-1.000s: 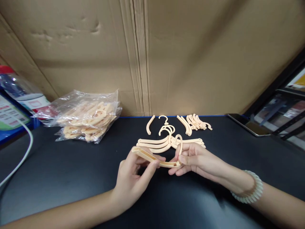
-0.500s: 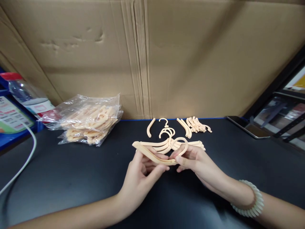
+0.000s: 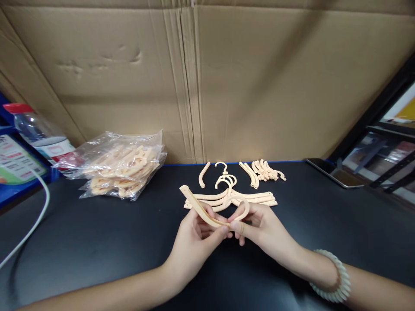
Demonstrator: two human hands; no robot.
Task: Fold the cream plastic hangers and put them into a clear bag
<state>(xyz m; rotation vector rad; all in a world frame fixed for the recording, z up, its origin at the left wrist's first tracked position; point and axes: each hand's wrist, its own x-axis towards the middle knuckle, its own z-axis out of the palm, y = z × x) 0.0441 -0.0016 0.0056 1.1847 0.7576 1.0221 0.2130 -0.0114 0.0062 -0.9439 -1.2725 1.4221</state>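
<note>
Between thumb and fingers, my left hand (image 3: 197, 235) grips a cream plastic hanger arm (image 3: 201, 211), its free end tilted up to the left. My right hand (image 3: 256, 222) pinches a curved hanger hook (image 3: 245, 211) at its base, where it meets the arm's inner end. My fingers cover that joint, so whether the two are locked together cannot be seen. Right behind my hands lie several assembled hangers (image 3: 207, 197), overlapping on the black table (image 3: 113, 246). Farther back are one loose arm (image 3: 203, 175), a single hook (image 3: 225, 168), more arms (image 3: 249, 175) and a heap of hooks (image 3: 266, 170).
Clear bags of hanger parts (image 3: 126, 164) are stacked at the left, beside a red-capped bottle (image 3: 42, 134) and a white cable (image 3: 43, 207). A phone-like dark slab (image 3: 337, 173) lies at the back right. A cardboard wall (image 3: 259, 86) closes off the back.
Both hands have come closer together, the right one moving left and slightly down with the hook. The arm's free end now tilts up more steeply.
</note>
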